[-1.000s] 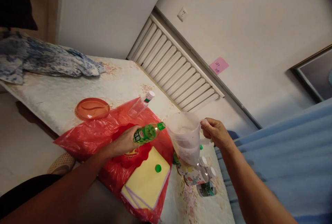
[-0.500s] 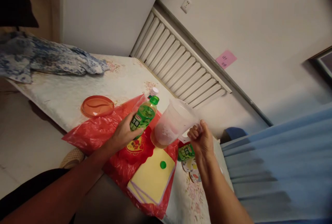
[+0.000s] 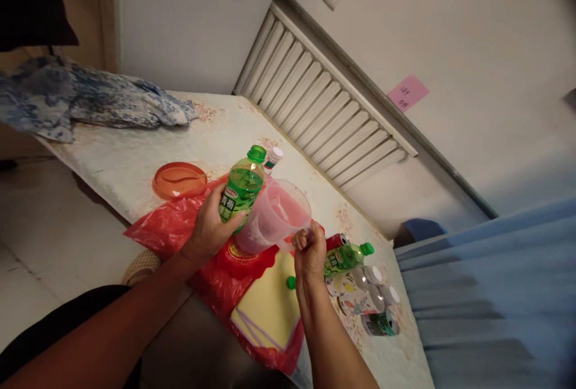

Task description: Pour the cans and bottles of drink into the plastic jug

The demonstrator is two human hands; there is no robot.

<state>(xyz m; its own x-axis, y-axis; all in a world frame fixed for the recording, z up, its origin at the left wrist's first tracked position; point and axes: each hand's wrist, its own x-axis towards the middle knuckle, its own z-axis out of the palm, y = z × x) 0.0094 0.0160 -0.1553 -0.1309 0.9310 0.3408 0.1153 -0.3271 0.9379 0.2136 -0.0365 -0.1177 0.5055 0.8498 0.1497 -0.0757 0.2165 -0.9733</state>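
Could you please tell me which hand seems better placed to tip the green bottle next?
Probably the left hand: it grips the green bottle around its side, near the translucent pitcher. The right hand is occupied, holding that pitcher.

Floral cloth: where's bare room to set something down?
Widest: between blue-white fabric and orange disc. Another strip: between radiator and white-capped bottle. Crowded: red bag; right of the right hand, bottles and cans.

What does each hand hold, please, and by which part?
The left hand holds a green bottle around its body; the right hand, a jug by its handle.
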